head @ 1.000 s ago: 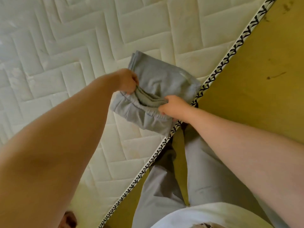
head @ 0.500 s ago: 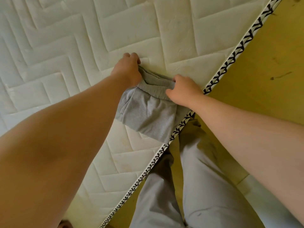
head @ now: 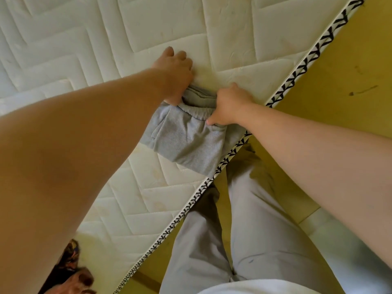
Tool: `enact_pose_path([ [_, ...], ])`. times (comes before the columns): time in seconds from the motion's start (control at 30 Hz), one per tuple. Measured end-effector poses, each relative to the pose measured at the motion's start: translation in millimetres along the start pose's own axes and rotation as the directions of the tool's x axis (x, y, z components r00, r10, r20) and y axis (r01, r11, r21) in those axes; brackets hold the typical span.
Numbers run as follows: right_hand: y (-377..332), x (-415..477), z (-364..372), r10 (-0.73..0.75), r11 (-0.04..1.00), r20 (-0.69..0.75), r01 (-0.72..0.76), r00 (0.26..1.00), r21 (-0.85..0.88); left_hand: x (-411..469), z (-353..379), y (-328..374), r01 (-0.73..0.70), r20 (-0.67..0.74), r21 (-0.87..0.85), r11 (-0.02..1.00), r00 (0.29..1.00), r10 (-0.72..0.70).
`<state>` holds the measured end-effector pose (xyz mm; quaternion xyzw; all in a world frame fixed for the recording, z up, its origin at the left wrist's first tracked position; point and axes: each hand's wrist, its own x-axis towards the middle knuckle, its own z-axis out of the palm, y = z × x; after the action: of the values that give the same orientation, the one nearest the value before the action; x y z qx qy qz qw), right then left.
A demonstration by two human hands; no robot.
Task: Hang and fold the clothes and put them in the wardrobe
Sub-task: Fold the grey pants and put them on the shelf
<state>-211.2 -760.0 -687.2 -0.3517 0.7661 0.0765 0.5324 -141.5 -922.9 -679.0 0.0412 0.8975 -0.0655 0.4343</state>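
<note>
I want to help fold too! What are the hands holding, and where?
The folded grey garment, by its bunched far edge: left hand at one end, right hand at the other.

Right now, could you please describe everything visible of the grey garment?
The grey garment is a soft, fleecy knit, folded into a compact bundle with a gathered band along its far edge. It lies on the quilted mattress, its near corner at the patterned edging. The left hand and right hand grip its far corners.
</note>
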Motion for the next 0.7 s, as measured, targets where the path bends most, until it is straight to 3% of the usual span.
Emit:
enact_pose_path([
  [0.2, -4, -23, 12, -0.029, 0.972, -0.103, 0.052, 0.994, 0.228, -39, 18, 1, -0.056, -0.130, -0.232, 0.971, 0.991, 0.026],
  [0.33, -19, -47, 32, -0.050, 0.992, -0.265, 0.078, 0.963, 0.097, -73, 39, 9, -0.116, -0.332, -0.221, 0.968, 0.943, 0.037],
  [0.5, -41, -82, 76, -0.159, 0.978, -0.446, 0.080, 0.881, -0.190, -108, 84, 24, -0.120, -0.550, -0.112, 0.986, 0.834, 0.039],
  [0.6, -48, -92, 108, -0.210, 0.960, -0.477, 0.089, 0.854, -0.264, -121, 118, 35, -0.133, -0.604, -0.079, 0.988, 0.795, 0.059],
  [0.7, -51, -92, 140, -0.251, 0.942, -0.472, 0.100, 0.845, -0.322, -130, 150, 45, -0.131, -0.589, -0.139, 0.982, 0.808, 0.024],
])
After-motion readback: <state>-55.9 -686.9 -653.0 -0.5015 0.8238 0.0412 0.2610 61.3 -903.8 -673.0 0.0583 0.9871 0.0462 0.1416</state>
